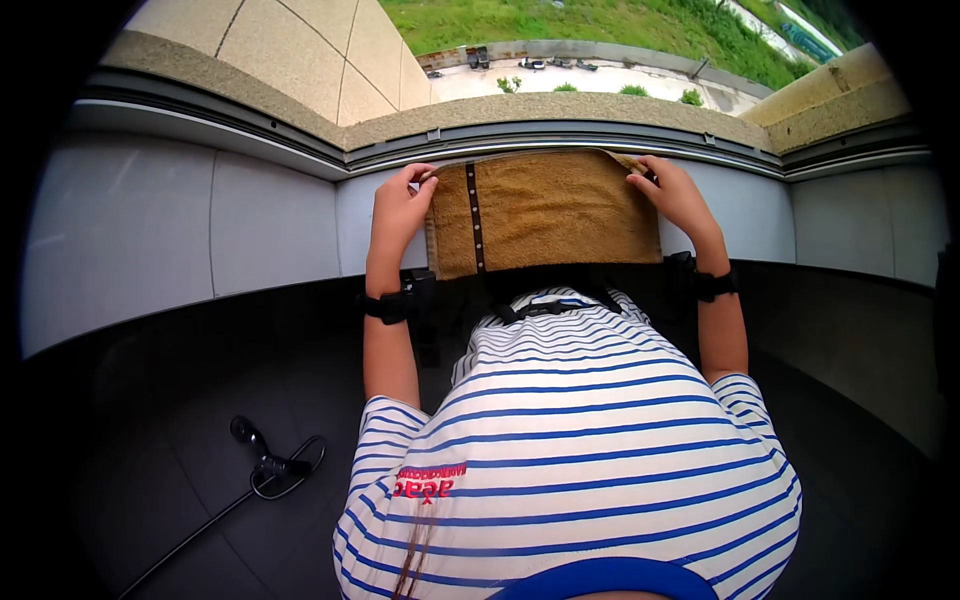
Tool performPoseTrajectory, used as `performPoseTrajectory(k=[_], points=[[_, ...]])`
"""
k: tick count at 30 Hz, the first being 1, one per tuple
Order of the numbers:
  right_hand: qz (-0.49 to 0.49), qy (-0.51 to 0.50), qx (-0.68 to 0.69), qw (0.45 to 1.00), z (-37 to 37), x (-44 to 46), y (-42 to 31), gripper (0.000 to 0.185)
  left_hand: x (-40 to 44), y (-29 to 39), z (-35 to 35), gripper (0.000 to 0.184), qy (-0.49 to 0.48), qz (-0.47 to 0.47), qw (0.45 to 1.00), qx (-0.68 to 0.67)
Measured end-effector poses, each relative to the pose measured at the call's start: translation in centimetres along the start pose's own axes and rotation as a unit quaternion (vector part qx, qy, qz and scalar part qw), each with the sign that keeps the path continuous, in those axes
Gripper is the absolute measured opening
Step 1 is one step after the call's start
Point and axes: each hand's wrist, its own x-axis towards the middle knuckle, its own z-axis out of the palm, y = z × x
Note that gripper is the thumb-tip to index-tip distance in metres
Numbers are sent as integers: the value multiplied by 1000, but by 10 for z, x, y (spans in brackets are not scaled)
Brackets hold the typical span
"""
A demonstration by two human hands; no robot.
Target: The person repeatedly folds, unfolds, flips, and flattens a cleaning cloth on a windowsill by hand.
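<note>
A brown towel (560, 215) with a dark dotted stripe near its left end is spread over the pale window sill. Its lower edge reaches the sill's front edge, close to my body. My left hand (402, 205) pinches the towel's upper left corner between thumb and fingers. At the upper right corner, my right hand (672, 195) grips the cloth in the same way, and the fabric lifts a little there. Shallow wrinkles cross the towel's right half. Each of my wrists carries a black strap, the left one (388, 306) and the right one (714, 287).
Behind the towel runs the window's metal track (560, 132), with a stone ledge, pavement and grass outside. Pale tiled sill (270, 215) extends to both sides. On the dark floor at left lies a black object with a loop and long thin pole or cable (270, 470).
</note>
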Motion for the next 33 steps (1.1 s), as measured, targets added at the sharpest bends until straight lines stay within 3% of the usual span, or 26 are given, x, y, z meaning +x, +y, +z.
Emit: performPoseTrajectory(k=[4, 5, 7, 9, 11, 13, 15, 18, 19, 24, 30, 33], points=[[94, -55, 60, 992, -24, 2, -13, 31, -3, 21, -25, 20, -15, -35, 999, -25], [93, -56, 61, 992, -28, 1, -15, 31, -4, 29, -28, 20, -14, -36, 999, -24], [33, 2, 96, 995, -46, 1, -30, 29, -6, 49, -39, 18, 81, 44, 995, -38], [10, 24, 63, 998, -66, -2, -46, 27, -11, 70, -52, 17, 99, 24, 993, -54], [-22, 100, 62, 993, -78, -7, -58, 25, -17, 80, -64, 17, 163, 84, 981, -61], [-10, 95, 81, 992, -85, -15, -60, 25, -25, 83, -70, 16, 159, 100, 980, -58], [5, 53, 54, 997, -89, -24, -59, 24, -32, 81, -72, 14, 115, 205, 971, -39], [-39, 48, -1, 998, -68, -37, -46, 22, -48, 66, -55, 16, 34, 202, 978, -28], [-39, 43, -7, 998, -57, -43, -37, 22, -54, 56, -48, 17, -32, 158, 985, -53], [-24, -7, -35, 999, -22, -71, -20, 33, -80, 17, -12, 15, -127, 77, 988, 35], [32, -81, -82, 993, -33, -73, -30, 36, -77, 22, -11, 18, -108, 96, 988, 49], [-30, -67, -125, 989, -35, -69, -27, 34, -71, 26, -7, 17, -108, 117, 987, 38]])
